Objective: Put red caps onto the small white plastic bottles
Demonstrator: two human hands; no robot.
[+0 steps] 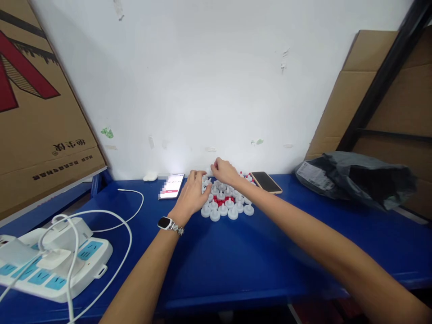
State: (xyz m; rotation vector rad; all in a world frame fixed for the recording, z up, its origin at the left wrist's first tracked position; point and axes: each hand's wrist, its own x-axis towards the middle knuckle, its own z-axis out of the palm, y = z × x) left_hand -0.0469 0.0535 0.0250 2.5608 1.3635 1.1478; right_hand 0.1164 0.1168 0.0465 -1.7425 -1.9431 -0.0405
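Observation:
A cluster of translucent white nozzle caps [232,213], round with short pointed spouts, sits near the wall on a blue table [216,256]. Small red pieces [220,201] lie among them. My left hand [193,192] rests at the cluster's left side, thumb apart from the bent fingers, close to the nearest caps. At the back of the cluster, my right hand [225,172] has its fingers closed in a pinch; what is between them, if anything, is hidden. My right forearm covers part of the caps. A watch [165,222] is on my left wrist.
Left of the cluster lies a lit phone [171,186], with a small white case [150,177] behind it. Another phone [266,182] is to the right. A power strip [97,256] with looping white cables occupies the left; a grey plastic bag [354,180] lies right. Cardboard [43,117] leans left.

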